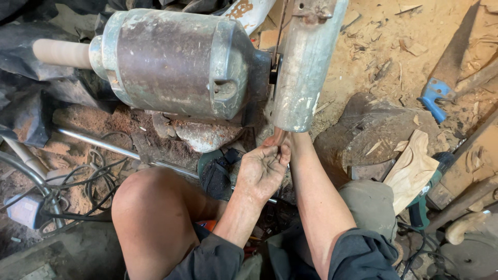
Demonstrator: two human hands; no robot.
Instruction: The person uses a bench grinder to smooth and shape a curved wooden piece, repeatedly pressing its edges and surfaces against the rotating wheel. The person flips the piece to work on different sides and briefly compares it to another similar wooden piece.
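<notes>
Rusty motor (171, 62) not running yet; left hand (262, 171) pinches its belt (280, 136) under the guard (306, 62), right hand hidden, can't tell.

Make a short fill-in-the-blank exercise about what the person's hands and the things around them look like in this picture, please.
1. The left hand is turned with its ____ facing up.
2. The right hand is hidden behind the metal guard; only its ____ shows.
3. The grey electric motor lies on its ____.
4. The tool handle in the sawdust is ____ in colour.

Missing words: palm; forearm; side; blue
</notes>
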